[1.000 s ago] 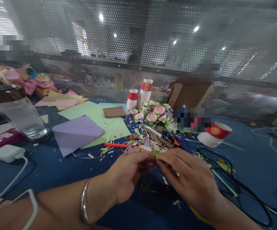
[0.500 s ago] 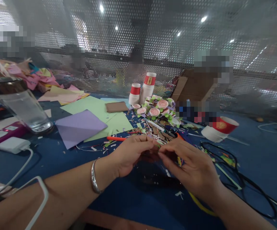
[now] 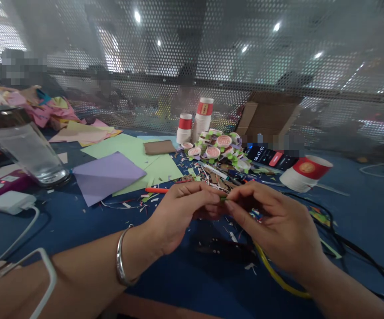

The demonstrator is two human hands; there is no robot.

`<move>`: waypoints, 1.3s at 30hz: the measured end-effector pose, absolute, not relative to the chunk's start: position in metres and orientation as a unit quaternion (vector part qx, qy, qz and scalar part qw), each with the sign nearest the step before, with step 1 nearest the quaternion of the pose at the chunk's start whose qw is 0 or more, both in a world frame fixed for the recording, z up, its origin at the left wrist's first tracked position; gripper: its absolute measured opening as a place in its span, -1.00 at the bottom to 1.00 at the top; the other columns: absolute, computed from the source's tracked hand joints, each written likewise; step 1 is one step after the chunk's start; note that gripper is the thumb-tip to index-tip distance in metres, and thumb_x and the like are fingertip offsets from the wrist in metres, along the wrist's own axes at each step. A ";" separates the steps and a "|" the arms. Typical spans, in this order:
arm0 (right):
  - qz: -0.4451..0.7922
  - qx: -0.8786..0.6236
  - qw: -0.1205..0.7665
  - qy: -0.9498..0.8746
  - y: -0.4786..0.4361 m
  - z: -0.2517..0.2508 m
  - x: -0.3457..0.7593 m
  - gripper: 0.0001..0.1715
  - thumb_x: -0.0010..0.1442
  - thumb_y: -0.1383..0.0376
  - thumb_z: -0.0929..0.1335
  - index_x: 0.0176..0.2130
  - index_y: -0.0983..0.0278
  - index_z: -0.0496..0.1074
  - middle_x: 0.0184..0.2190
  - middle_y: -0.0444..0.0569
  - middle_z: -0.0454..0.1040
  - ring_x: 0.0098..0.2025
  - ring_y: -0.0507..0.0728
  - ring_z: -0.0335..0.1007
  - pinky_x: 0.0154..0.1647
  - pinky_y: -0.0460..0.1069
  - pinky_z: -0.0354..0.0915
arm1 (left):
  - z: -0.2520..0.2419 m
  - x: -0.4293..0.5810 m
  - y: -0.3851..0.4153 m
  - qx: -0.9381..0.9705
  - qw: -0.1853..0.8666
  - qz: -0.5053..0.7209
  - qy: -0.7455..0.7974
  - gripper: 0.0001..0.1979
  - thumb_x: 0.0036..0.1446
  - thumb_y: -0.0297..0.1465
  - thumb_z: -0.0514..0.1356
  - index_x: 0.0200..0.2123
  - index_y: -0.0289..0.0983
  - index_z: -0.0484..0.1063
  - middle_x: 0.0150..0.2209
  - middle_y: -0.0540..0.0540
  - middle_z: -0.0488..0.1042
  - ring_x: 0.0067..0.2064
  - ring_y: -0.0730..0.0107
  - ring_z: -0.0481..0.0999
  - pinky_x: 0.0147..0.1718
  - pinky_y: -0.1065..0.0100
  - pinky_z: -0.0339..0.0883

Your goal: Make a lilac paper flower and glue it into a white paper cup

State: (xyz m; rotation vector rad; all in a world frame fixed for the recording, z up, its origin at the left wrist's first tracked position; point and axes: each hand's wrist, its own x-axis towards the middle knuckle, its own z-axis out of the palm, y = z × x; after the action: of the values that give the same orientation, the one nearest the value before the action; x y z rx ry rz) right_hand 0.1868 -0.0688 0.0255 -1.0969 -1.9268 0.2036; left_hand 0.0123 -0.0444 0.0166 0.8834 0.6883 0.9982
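Observation:
My left hand (image 3: 192, 201) and my right hand (image 3: 271, 217) meet fingertip to fingertip above the blue table. Pinched between them is a tiny green strip of paper (image 3: 223, 199), mostly covered by the fingers. Both hands are closed on it. Just beyond the fingers lies a litter of paper scraps (image 3: 216, 177) with pens among it. Behind that rises a heap of small round paper pieces (image 3: 221, 148) with pink printed faces and green and purple bits. A dark tool (image 3: 225, 251), hard to make out, lies below the hands.
Purple paper (image 3: 108, 177) and green sheets (image 3: 102, 148) lie left, near a glass bottle (image 3: 39, 150) and a white charger (image 3: 10, 201). Stacked paper cups (image 3: 203, 117) stand behind; another cup (image 3: 306, 173) tilts at right, near a phone (image 3: 268, 157) and black cable (image 3: 354, 248).
My hands stay together in a pinch; the right hand has shifted slightly right and the green strip shows more clearly. The camera view has moved a little.

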 end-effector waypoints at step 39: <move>0.111 -0.453 0.475 -0.746 -0.070 0.023 0.180 -0.88 0.25 0.26 0.43 -0.34 0.23 0.47 -0.50 -0.15 0.47 -0.55 -0.01 0.34 -0.57 -0.12 0.26 | 0.016 0.010 -0.048 0.604 0.536 0.511 0.294 -0.88 0.13 -0.46 0.27 -0.25 -0.23 0.40 -0.47 0.03 0.51 -0.41 0.45 0.52 -0.35 0.39 0.35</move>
State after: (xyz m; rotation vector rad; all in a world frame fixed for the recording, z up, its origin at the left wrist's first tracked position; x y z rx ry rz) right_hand 0.1800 -0.0701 0.0229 -1.1070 -1.8253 0.2710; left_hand 0.0099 -0.0484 0.0163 1.4386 0.6990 1.2171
